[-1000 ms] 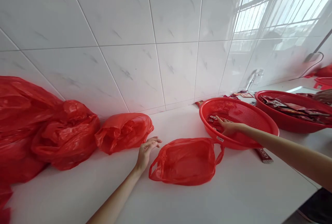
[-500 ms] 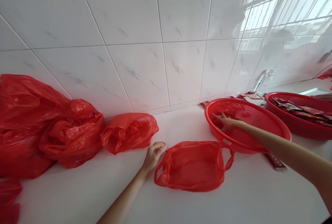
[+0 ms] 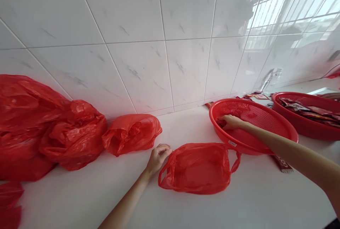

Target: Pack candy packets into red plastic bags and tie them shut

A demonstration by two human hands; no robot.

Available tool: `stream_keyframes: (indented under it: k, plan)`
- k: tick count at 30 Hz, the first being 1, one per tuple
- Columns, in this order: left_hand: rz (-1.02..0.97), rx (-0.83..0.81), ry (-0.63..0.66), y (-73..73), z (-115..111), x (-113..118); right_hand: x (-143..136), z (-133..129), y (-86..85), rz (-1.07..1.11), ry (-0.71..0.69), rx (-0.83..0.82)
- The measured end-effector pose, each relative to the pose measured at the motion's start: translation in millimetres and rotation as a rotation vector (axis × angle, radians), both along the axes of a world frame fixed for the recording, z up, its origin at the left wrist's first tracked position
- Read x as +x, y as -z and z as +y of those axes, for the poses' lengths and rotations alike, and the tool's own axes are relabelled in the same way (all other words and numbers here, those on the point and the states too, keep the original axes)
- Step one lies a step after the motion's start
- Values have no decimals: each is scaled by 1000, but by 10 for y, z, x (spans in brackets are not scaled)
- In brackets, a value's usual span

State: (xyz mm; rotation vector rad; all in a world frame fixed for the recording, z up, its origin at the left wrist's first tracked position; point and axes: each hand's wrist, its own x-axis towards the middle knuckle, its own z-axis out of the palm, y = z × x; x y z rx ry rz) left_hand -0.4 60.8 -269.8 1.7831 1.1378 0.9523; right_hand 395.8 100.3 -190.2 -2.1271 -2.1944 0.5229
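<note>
A red plastic bag [image 3: 200, 169] lies spread open on the white counter, its handles at the left and right ends. My left hand [image 3: 158, 156] pinches the bag's edge at its upper left corner. Inside the near red mesh basket [image 3: 260, 124], my right hand [image 3: 230, 122] reaches down at the left side, its fingers closed round dark red packets [image 3: 221, 122] that are mostly hidden by the hand.
Several filled red bags [image 3: 132, 133] stand at the left along the tiled wall. A second red basket [image 3: 305, 124] with packets is at the right, a person's hand [image 3: 330, 96] beside it. A dark red packet [image 3: 283, 164] lies under the near basket's front edge.
In the basket, the fingers of my right hand have drawn together over the packets. My left hand stays at the bag's corner. The view has shifted slightly.
</note>
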Motion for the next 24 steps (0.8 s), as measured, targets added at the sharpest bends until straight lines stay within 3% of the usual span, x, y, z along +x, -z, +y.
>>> stream_keyframes:
  k: [10,19,24]
  plan:
    - [16,-1,2,-2,2,4,159,58,-153,167,190,-32]
    - [32,12,29,0,2,19,-95,16,-19,70,20,-143]
    - [42,18,46,8,-4,15,-138,-14,2,58,6,-170]
